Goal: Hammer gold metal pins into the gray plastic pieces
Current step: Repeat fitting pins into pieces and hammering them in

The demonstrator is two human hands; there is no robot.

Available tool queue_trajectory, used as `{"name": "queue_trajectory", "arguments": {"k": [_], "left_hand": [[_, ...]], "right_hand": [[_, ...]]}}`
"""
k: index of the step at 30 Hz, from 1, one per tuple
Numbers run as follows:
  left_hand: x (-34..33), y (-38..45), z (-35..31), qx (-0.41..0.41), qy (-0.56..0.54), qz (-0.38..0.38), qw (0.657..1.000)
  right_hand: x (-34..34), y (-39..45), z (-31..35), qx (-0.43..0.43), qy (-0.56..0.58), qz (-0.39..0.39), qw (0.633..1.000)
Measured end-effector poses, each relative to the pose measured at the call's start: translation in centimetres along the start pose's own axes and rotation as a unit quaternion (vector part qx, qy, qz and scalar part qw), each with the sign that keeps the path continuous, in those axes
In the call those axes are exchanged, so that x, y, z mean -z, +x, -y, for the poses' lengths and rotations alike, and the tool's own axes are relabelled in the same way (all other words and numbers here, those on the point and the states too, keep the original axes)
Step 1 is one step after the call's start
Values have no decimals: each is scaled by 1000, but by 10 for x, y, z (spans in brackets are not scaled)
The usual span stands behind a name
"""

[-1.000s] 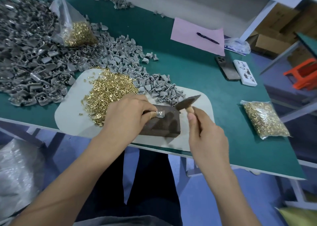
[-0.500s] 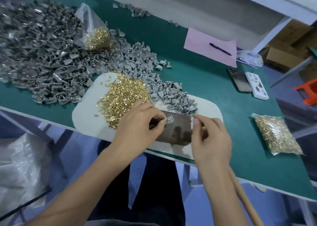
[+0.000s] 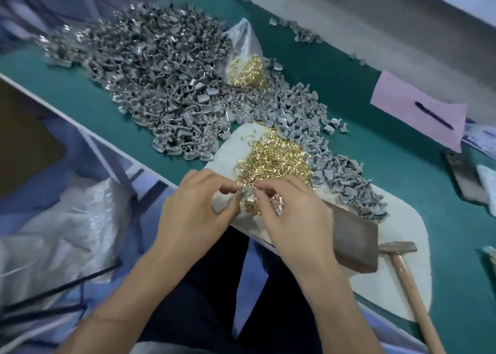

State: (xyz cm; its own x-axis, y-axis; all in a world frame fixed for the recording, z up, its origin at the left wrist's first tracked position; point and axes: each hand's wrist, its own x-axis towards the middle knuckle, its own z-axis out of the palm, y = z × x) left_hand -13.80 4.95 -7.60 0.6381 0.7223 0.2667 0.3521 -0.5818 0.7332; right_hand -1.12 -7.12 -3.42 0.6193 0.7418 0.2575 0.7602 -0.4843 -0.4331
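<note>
A loose heap of gold pins (image 3: 276, 160) lies on a white mat (image 3: 397, 281). My left hand (image 3: 198, 214) pinches a small gray plastic piece (image 3: 245, 192) at the heap's near edge. My right hand (image 3: 292, 219) is beside it, fingers curled into the pins; whether it holds one I cannot tell. Behind my right hand lies a dark brown block (image 3: 351, 240). The hammer (image 3: 402, 267) lies on the mat right of the block, in no hand. Gray plastic pieces (image 3: 346, 176) border the pins.
A large pile of gray pieces (image 3: 150, 66) covers the green table (image 3: 335, 66) at left, with a clear bag of gold pins (image 3: 245, 63) on it. A pink sheet with a pen (image 3: 421, 112) lies far right. A phone (image 3: 464, 179) lies at the right edge. White plastic bags (image 3: 59, 232) sit below the table.
My right hand let go of the hammer, which now lies on the mat, and moved left to the pin heap. My left hand carried the gray piece off the block to the heap.
</note>
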Motion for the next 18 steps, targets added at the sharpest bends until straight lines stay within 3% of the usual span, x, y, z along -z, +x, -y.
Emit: {"name": "queue_trajectory", "arguments": {"k": [3, 9, 18], "left_hand": [[13, 4, 18, 58, 37, -34, 997], [23, 13, 36, 89, 46, -20, 995], [26, 29, 38, 103, 82, -12, 991]], "right_hand": [[-12, 10, 6, 15, -10, 23, 1000], [-34, 20, 18, 38, -55, 73, 995], [-44, 28, 26, 40, -114, 37, 992]]}}
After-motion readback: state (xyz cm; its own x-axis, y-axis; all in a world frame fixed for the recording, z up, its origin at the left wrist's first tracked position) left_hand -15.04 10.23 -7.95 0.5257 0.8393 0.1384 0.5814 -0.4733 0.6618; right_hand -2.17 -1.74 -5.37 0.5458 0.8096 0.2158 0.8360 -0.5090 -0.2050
